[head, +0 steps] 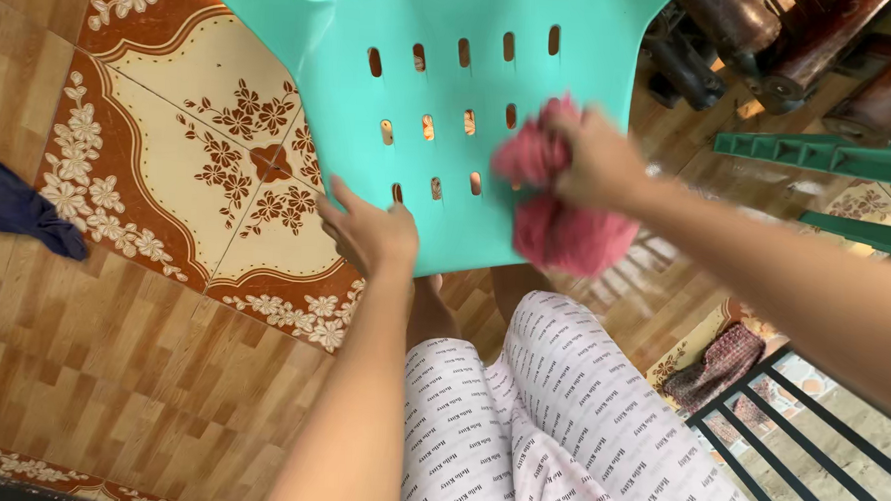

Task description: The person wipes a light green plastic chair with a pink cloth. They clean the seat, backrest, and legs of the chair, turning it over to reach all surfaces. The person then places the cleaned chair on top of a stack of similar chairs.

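Bunched tight in right hand [595,157]: pink rag [560,200], fingers curled over the upper wad, lower wad hanging loose against the seat edge. Left hand [366,229] spread flat, fingers pressed on the near-left edge of the chair [443,80], thumb side hidden underneath; bracing, not gripping anything else.

Progress, judged: wiping under way. Rag sits at the right-front part of the seat, just past the slots. No visible line between wiped and unwiped plastic, no wet sheen readable, so share done vs. left cannot be told; far and left portions lie away from the rag.

Materials, largest first:
- Floor [111,346]: glossy tile, wood-look brown panels around a cream field with rust floral pattern and border.
- Chair: moulded turquoise plastic, smooth, matte-satin, three rows of small oval slots, rounded corners.
- Trousers [558,426]: soft white cloth, fine repeating print.
- Green plastic chair legs [820,157], ribbed, at right; dark varnished wood furniture [775,44] beyond.
- Black metal bars [807,447], lower right.
- Rag: knitted or terry, fuzzy, crumpled.
- Dark blue cloth [17,207], limp heap on floor, far left.
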